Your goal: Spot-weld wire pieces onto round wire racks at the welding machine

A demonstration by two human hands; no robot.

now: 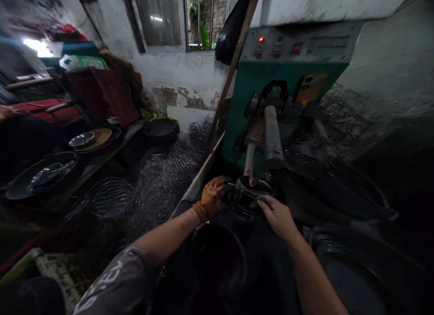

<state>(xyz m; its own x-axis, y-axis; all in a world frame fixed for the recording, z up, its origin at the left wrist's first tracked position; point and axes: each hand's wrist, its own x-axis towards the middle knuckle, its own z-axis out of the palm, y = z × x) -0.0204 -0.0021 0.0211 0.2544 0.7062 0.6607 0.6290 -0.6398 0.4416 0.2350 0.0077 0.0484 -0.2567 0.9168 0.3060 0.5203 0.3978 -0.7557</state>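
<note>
The gloved left hand is curled at one end of the thin wire part; its exact grip is too dark to tell. The right hand pinches the other end between thumb and forefinger, near the lower rod of the green machine.

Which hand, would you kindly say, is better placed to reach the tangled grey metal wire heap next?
Probably the left hand: it sits nearer the tangled grey metal wire heap, and its orange-brown work glove may offer protection. The bare right hand lies farther away.
</note>
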